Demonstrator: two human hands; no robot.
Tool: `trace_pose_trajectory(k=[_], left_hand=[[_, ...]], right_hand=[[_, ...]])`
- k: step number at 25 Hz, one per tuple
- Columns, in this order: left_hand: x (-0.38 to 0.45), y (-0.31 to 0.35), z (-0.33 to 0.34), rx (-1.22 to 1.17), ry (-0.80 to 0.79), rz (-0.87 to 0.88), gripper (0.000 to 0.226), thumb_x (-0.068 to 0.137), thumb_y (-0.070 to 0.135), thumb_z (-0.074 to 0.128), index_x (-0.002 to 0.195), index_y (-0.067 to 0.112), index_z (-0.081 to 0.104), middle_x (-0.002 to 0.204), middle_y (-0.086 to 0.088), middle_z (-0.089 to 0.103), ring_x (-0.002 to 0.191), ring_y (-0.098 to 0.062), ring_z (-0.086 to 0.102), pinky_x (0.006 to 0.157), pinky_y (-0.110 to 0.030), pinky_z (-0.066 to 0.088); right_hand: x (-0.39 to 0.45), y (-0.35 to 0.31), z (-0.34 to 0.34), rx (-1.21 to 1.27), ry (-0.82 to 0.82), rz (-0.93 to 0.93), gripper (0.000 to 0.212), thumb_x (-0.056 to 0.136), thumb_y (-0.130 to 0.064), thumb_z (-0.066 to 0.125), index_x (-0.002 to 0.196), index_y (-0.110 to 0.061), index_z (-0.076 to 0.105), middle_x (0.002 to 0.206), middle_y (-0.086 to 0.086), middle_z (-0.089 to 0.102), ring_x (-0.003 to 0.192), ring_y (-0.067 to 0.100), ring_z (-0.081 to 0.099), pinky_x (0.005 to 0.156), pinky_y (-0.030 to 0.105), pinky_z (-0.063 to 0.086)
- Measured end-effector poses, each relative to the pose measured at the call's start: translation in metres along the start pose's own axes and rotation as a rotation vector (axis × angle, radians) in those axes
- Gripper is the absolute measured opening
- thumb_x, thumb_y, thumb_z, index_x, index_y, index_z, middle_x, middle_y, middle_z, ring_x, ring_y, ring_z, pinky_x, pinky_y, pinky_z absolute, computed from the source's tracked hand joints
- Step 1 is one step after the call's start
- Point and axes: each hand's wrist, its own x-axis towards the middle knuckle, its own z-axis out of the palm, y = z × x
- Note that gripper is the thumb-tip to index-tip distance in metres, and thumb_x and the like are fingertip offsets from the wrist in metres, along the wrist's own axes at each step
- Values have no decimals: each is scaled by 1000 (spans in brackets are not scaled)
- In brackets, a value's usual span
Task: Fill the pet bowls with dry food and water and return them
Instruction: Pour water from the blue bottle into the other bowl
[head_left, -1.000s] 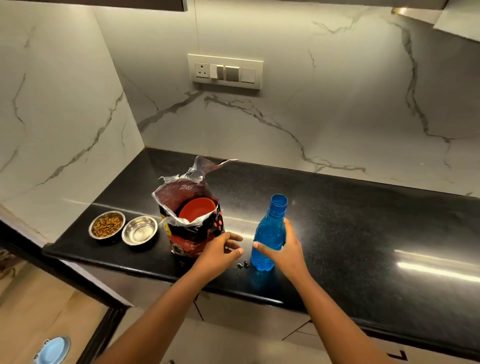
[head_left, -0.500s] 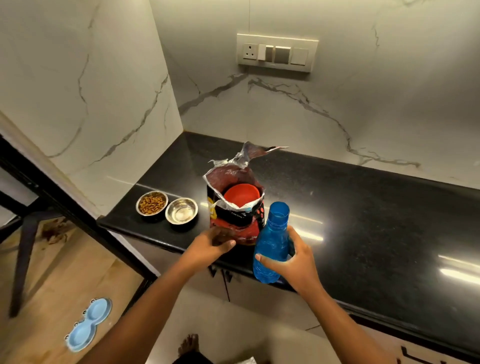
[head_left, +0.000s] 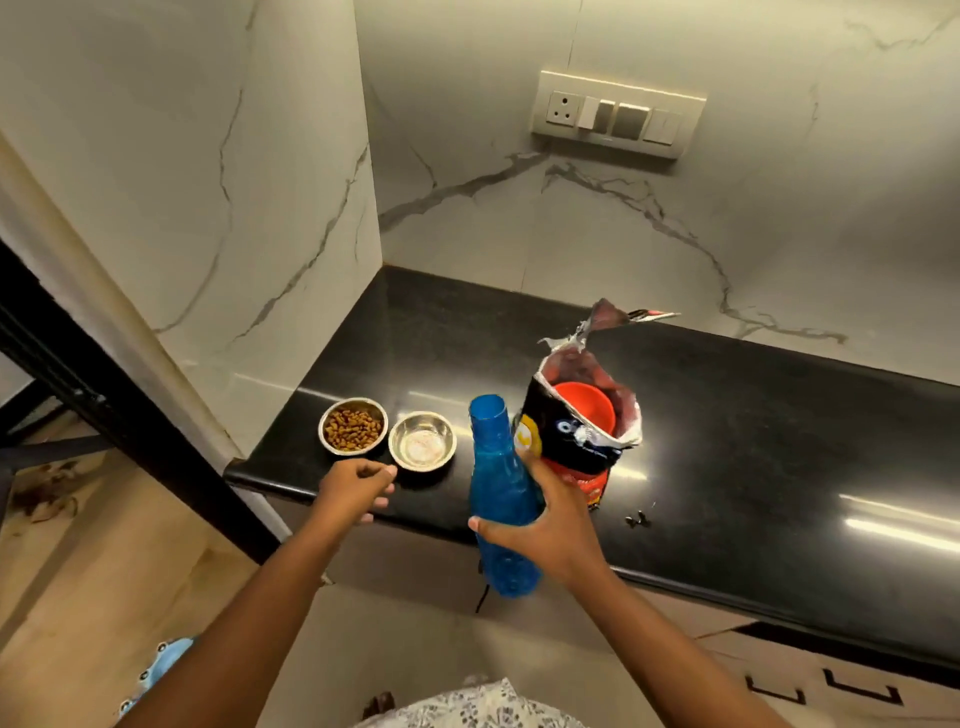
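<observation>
Two small steel bowls stand near the left front corner of the black counter (head_left: 727, 441). The left bowl (head_left: 353, 427) holds brown dry food; the right bowl (head_left: 422, 441) holds none and looks empty. My right hand (head_left: 545, 525) grips a blue uncapped water bottle (head_left: 497, 493), lifted off the counter in front of its edge, neck tilted slightly left toward the bowls. My left hand (head_left: 358, 488) hovers just in front of the bowls, fingers loosely curled, holding nothing. An open pet food bag (head_left: 576, 441) with a red scoop (head_left: 584, 405) inside stands right of the bottle.
A few dark kibble bits (head_left: 638, 519) lie on the counter by the bag. Marble walls close the counter at left and back, with a switch panel (head_left: 618, 114) above. A blue bowl stand (head_left: 156, 670) sits on the floor at lower left, beside a black frame (head_left: 104, 410).
My right hand has lifted the blue bottle and carried it left, past the bag toward the bowls. My left hand left the bag and moved left, in front of the bowls.
</observation>
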Motion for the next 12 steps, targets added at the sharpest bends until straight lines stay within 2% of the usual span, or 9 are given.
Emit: trace_pose_trajectory(k=[3,6,9,12], left_hand=[[34,-8,-10,10,-42,-46,12,94,27,63,90,16,65,94,-11,73,73,-19,66,70,-32,52],[56,-10,-2,-9,-102,-100,16,95,26,61,99,10,64,93,-11,71,71,-18,64,68,-31,52],[70,-8,13,-70,-98,-117,19,96,24,60,104,6,62,86,-11,70,70,-20,65,61,-32,55],[78,-12,22,-157,-60,-134,23,96,23,61,104,2,59,78,-13,68,64,-22,66,47,-31,57]], right_hand=[[12,-8,21,-85,-9,48,80,57,-53,93,129,-38,61,113,-24,70,106,-4,66,96,31,57],[20,-16,29,-205,-10,113,83,57,-54,91,132,-40,59,110,-26,69,102,-6,66,93,26,57],[28,-13,34,-319,-34,154,87,54,-57,87,134,-40,59,108,-21,72,97,-2,67,88,26,57],[34,-7,37,-430,-88,203,89,52,-62,84,134,-38,60,107,-18,73,94,3,66,88,29,57]])
